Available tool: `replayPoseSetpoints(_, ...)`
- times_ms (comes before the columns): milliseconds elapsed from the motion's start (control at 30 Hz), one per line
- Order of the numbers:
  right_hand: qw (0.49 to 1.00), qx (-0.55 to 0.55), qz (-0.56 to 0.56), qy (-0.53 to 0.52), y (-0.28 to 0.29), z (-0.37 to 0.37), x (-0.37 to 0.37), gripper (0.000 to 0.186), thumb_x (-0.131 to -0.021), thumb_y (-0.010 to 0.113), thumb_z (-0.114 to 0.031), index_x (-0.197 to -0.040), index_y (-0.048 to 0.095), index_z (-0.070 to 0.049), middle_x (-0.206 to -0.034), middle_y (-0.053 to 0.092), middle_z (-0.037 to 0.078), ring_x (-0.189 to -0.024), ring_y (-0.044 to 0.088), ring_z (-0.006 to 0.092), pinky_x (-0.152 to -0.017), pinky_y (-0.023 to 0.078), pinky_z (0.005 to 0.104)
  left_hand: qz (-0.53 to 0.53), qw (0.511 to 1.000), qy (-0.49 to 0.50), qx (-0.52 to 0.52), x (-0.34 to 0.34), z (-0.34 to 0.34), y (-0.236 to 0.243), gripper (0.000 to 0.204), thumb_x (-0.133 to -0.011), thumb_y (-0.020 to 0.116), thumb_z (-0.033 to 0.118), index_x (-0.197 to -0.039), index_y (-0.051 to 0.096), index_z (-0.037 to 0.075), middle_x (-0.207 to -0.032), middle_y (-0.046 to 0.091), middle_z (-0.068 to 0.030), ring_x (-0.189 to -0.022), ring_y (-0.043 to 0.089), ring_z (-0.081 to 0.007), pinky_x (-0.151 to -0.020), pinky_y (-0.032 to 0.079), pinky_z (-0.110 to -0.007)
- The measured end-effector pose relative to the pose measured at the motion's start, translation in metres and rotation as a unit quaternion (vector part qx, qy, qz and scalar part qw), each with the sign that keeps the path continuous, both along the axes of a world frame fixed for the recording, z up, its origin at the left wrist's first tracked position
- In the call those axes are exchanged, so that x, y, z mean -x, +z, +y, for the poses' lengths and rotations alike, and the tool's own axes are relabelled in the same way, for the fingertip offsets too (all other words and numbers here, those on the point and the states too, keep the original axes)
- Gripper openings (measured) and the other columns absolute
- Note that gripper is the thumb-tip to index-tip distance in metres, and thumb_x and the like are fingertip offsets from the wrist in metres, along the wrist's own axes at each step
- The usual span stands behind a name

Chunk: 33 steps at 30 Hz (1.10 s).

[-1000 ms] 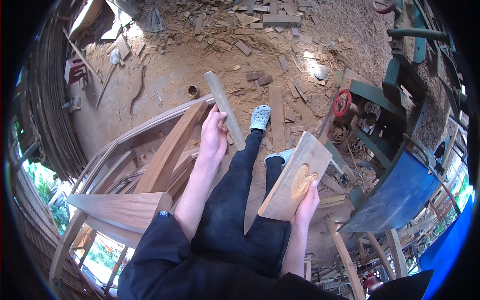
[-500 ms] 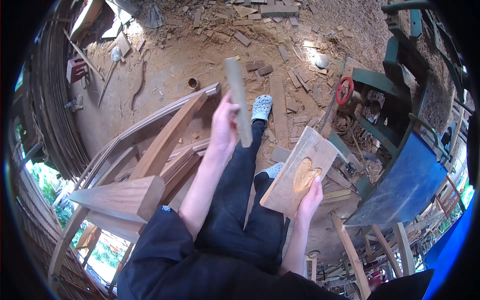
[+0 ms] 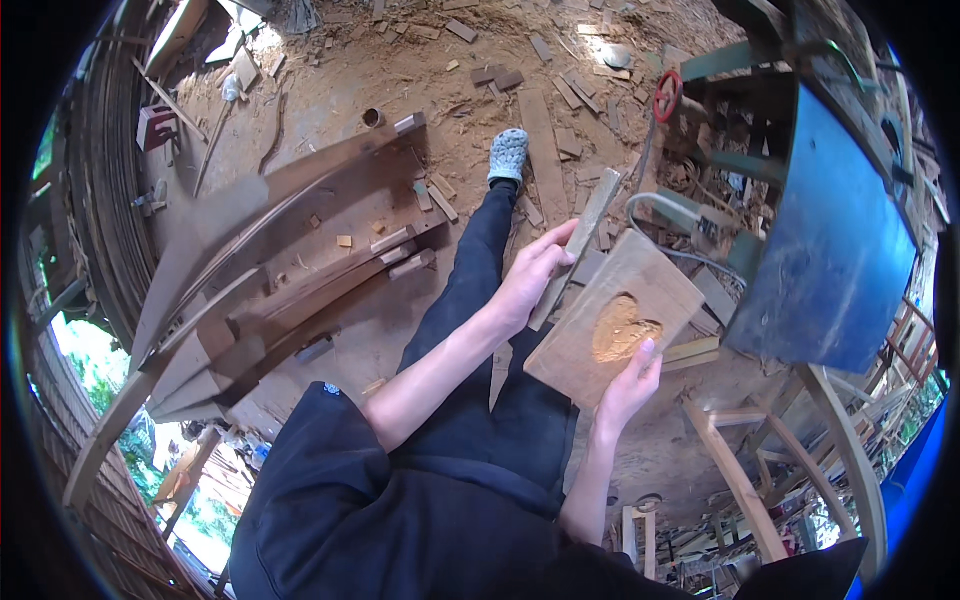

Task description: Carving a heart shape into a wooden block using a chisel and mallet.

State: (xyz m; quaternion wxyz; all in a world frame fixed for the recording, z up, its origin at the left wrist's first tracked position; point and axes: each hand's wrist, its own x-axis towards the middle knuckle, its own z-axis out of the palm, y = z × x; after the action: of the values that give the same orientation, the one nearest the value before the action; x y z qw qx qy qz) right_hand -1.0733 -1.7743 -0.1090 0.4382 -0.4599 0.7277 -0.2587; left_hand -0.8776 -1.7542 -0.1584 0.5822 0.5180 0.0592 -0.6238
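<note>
My right hand (image 3: pixel 627 392) grips the lower edge of a wooden board (image 3: pixel 662 283), its thumb on the face. A carved, heart-like hollow (image 3: pixel 622 335), paler and orange inside, shows on that face. My left hand (image 3: pixel 535 277) is closed around a narrow, flat wooden strip (image 3: pixel 596 212), held slantwise just left of the board. Part of the strip lies hidden behind my fingers. Whether strip and board touch, I cannot tell.
Long timber pieces (image 3: pixel 300 290) lie to the left. On the right stands a machine with a red handwheel (image 3: pixel 667 96) and a blue panel (image 3: pixel 822 245). Wood offcuts (image 3: pixel 570 92) and sawdust cover the floor ahead. A wooden frame (image 3: pixel 740 480) stands at lower right.
My left hand has moved right with the strip, bringing it beside the board and tilting it the other way. The board has shifted slightly right. The surroundings appear shifted and turned in view.
</note>
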Motion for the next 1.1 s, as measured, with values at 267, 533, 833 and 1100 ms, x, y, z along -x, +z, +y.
replayPoseSetpoints(267,0.997,0.071,0.021,0.011,0.053,0.051,0.11,0.04,-0.108,0.057,-0.036,-0.1,0.063,0.003,-0.082,0.061,0.001,-0.076,0.052,0.011,-0.073,0.045,0.0286,-0.002,0.999,-0.017,0.043,0.124,0.067,0.072,0.062,-0.094,0.05,0.017,-0.153,0.042,0.0,-0.147,0.053,-0.0093,-0.136,0.048,-0.0173,-0.116,0.033,-0.031)
replayPoseSetpoints(533,0.99,0.125,0.029,0.064,0.164,0.056,0.169,0.044,-0.106,0.06,-0.037,-0.102,0.064,0.006,-0.091,0.069,0.009,-0.08,0.058,0.0141,-0.076,0.048,0.0328,-0.077,0.99,-0.036,0.109,0.149,0.107,0.196,0.061,-0.095,0.053,0.016,-0.154,0.044,0.005,-0.15,0.052,-0.0094,-0.138,0.046,-0.0188,-0.117,0.03,-0.031)
replayPoseSetpoints(833,0.975,0.2,0.052,0.081,0.276,0.067,0.152,0.047,-0.103,0.064,-0.041,-0.107,0.066,0.006,-0.089,0.071,0.011,-0.079,0.062,0.0171,-0.076,0.05,0.0351,-0.108,0.987,-0.028,0.114,0.115,0.126,0.284,0.064,-0.094,0.049,0.016,-0.155,0.039,0.002,-0.152,0.048,-0.0088,-0.142,0.041,-0.0202,-0.119,0.027,-0.031)
replayPoseSetpoints(1100,0.967,0.244,0.051,0.056,0.265,0.065,0.135,0.038,-0.097,0.074,-0.034,-0.102,0.068,0.003,-0.084,0.073,0.013,-0.071,0.066,0.0151,-0.065,0.051,0.0321,-0.101,0.976,-0.151,0.123,0.093,0.085,0.282,0.067,-0.097,0.055,0.024,-0.16,0.033,0.013,-0.149,0.05,-0.0071,-0.133,0.047,-0.0186,-0.111,0.034,-0.038)
